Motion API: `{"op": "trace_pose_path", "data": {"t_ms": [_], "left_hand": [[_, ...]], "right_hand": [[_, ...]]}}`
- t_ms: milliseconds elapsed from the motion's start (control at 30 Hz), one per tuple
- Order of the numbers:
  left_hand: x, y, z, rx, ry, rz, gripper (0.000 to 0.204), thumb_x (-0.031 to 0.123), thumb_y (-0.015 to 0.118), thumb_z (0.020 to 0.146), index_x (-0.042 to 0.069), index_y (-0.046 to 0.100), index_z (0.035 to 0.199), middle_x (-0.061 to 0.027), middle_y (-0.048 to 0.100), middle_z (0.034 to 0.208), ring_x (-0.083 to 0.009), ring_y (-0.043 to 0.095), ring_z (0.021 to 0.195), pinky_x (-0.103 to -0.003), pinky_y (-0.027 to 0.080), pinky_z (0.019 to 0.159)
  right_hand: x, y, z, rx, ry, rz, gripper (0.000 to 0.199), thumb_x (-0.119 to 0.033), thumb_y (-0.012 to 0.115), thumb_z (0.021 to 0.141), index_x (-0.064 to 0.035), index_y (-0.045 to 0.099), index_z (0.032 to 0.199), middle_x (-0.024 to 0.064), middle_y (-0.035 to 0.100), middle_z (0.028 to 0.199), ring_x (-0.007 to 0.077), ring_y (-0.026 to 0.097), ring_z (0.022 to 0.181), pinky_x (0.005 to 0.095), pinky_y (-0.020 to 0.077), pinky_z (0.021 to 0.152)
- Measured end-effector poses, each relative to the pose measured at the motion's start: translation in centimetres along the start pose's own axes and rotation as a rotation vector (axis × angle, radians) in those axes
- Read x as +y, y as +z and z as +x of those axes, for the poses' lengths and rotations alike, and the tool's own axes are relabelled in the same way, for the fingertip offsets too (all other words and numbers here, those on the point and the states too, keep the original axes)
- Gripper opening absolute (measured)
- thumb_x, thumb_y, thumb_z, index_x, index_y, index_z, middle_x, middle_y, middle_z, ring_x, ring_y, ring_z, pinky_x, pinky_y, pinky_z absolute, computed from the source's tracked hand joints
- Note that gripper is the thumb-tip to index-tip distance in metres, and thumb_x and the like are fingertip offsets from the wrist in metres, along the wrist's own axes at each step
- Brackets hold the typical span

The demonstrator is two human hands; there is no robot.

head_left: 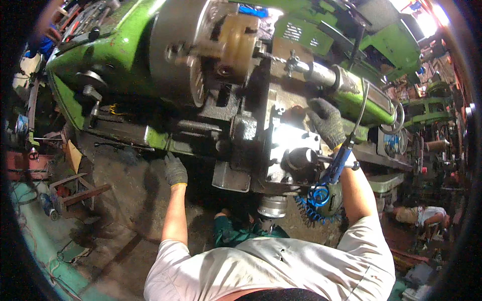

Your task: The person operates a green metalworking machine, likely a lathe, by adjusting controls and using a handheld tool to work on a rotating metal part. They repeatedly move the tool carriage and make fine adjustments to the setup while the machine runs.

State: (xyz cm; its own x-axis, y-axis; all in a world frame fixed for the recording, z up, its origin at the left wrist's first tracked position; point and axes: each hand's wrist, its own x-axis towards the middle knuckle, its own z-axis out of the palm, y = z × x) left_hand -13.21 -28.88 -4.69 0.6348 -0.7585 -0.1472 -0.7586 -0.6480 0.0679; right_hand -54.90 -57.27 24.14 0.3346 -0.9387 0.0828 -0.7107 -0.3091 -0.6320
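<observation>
Grey knit gloves cover both my hands. At the front of a green lathe (pixel 125 50), my left hand (pixel 175 171) is closed at the lower end of a thin lever (pixel 169 143). My right hand (pixel 327 123) reaches behind the tool post (pixel 296 143), fingers apart, next to the tailstock (pixel 354 90); what its fingertips touch is unclear. A large chuck (pixel 175 50) carries a brass-coloured workpiece (pixel 236 45), and both look blurred. Facing the workpiece is a drill bit (pixel 273 58) in a drill chuck (pixel 296 66) on the tailstock.
A blue air gun (pixel 341 163) with a coiled blue hose (pixel 319 195) hangs by my right forearm. The tailstock handwheel (pixel 396 118) is at the right. A wooden frame (pixel 85 193) stands on the floor at left. Another person (pixel 432 215) is low down at far right.
</observation>
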Motion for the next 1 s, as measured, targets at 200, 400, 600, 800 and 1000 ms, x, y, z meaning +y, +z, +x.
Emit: {"op": "trace_pose_path", "data": {"t_ms": [200,400,600,800,1000], "left_hand": [[-2.2,7.7,-0.3,0.099,0.047,0.195,0.047,0.016,0.06,0.101,-0.004,0.055,0.143,-0.0264,0.061,0.138,-0.0388,0.061,0.127,-0.047,0.052,0.105],[-2.1,7.2,-5.8,0.005,0.091,0.139,0.059,0.03,0.061,0.097,-0.001,0.055,0.146,-0.0261,0.055,0.148,-0.0418,0.058,0.131,-0.055,0.046,0.11],[-2.0,9.0,-5.1,-0.121,-0.087,-0.049,0.066,0.039,0.064,0.094,0.0,0.057,0.146,-0.0241,0.049,0.154,-0.044,0.051,0.138,-0.059,0.044,0.112],[-2.8,9.1,-5.8,-0.083,-0.051,-0.025,0.068,0.042,0.065,0.093,0.002,0.056,0.147,-0.0239,0.047,0.156,-0.0444,0.051,0.138,-0.058,0.043,0.113],[-2.9,5.1,-7.2,-0.105,-0.12,-0.222,0.072,0.044,0.065,0.094,0.002,0.053,0.15,-0.0243,0.047,0.156,-0.0473,0.048,0.14,-0.057,0.04,0.117]], "right_hand": [[-1.4,-0.7,-0.9,0.034,0.063,0.149,0.025,-0.012,0.072,0.096,-0.0013,0.071,0.119,0.0106,0.075,0.106,0.0179,0.072,0.091,0.0326,0.0575,0.082],[1.6,-0.2,-1.3,0.087,-0.093,0.007,0.023,-0.005,0.072,0.093,0.0,0.072,0.115,0.0084,0.073,0.105,0.0143,0.069,0.091,0.0302,0.0563,0.081],[3.4,-0.4,-1.5,0.063,-0.309,-0.091,0.027,-0.008,0.073,0.089,-0.0009,0.074,0.115,0.0102,0.07,0.099,0.0207,0.069,0.088,0.0334,0.0551,0.079],[3.5,-0.8,-2.2,0.027,-0.032,0.037,0.031,-0.009,0.073,0.09,-0.0032,0.075,0.12,0.0118,0.074,0.108,0.0237,0.07,0.097,0.0353,0.0565,0.087],[5.1,-2.2,-2.1,0.23,0.23,0.427,0.025,-0.013,0.07,0.099,-0.0011,0.075,0.12,0.0042,0.073,0.108,0.012,0.064,0.089,0.0279,0.052,0.079]]}}
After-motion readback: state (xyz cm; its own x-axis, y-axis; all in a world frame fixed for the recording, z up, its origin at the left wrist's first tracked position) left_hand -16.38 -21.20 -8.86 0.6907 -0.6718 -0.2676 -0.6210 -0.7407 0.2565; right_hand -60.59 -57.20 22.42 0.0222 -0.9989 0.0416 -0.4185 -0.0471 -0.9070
